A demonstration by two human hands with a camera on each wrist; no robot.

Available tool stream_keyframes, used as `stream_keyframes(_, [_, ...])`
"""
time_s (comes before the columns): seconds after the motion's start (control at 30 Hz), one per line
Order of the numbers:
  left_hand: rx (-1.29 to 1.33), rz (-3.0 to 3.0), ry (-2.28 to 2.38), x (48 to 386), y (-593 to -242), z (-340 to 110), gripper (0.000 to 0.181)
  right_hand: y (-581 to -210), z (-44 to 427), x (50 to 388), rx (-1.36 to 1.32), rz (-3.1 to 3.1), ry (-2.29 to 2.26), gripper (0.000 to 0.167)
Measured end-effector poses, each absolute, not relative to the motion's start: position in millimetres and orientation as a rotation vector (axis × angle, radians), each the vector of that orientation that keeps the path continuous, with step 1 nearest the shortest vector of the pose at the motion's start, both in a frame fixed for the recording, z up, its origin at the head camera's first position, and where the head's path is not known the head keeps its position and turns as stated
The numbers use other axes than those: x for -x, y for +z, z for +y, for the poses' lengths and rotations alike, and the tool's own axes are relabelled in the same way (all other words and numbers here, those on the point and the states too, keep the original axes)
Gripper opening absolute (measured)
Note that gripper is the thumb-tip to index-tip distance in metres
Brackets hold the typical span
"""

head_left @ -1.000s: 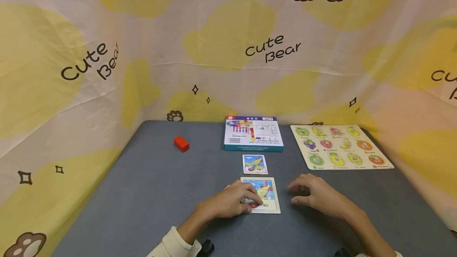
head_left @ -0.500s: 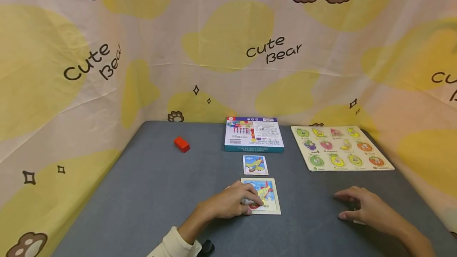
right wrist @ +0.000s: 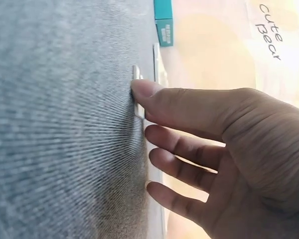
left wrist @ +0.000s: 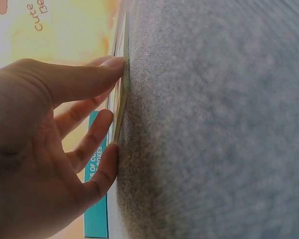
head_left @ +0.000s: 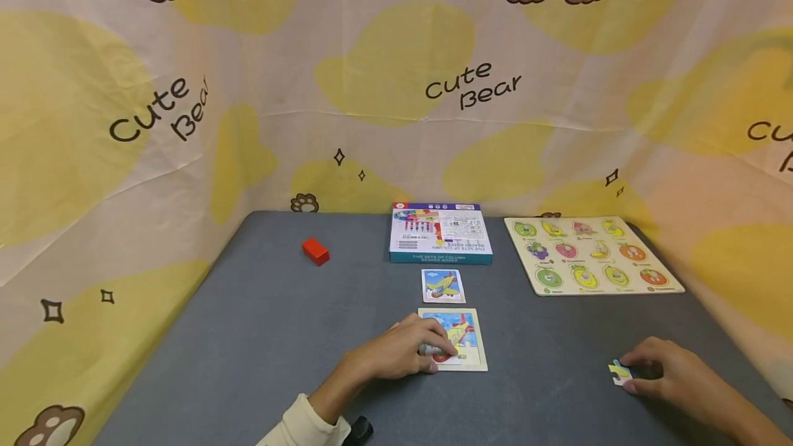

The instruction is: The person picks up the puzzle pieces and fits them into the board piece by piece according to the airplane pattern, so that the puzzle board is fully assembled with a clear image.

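Observation:
In the head view, my left hand [head_left: 409, 346] rests on the left part of a small framed jigsaw puzzle [head_left: 480, 356] with a yellow plane picture, hiding that side. Its thumb and fingertips touch the puzzle; the left wrist view shows this hand [left wrist: 65, 124] at the board's thin edge [left wrist: 123, 97]. Far to the right, my right hand [head_left: 678, 377] pinches a jigsaw piece [head_left: 619, 372], yellow, blue and white. The right wrist view has the thumb of this hand [right wrist: 209, 134] on the piece [right wrist: 139, 110], close to the tabletop; its other fingers are loosely bent.
A picture card [head_left: 442, 286] with a yellow plane lies just beyond the puzzle. Behind it is a flat teal-edged box [head_left: 440, 236]. A fruit board [head_left: 595, 257] lies back right, a red block [head_left: 316, 251] back left. Printed cloth [head_left: 384, 88] hangs around the grey table [head_left: 279, 336].
My right hand has moved right, away from the puzzle, and now pinches a jigsaw piece at the table's right side. The left hand stays on the puzzle.

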State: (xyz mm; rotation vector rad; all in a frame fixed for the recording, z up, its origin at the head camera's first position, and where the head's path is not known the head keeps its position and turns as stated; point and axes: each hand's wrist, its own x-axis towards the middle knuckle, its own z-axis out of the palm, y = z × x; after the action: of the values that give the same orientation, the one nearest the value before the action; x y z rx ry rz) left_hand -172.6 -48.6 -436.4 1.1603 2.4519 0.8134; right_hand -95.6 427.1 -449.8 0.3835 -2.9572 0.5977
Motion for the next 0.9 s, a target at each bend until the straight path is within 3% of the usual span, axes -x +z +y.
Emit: stream_keyframes(0.9, [-1.146, 2.447, 0.808, 173.1, -436.8, -49.1, 0.032, -447.3, 424.8, 94.9, -0.289, -3.140, 0.522, 0.019])
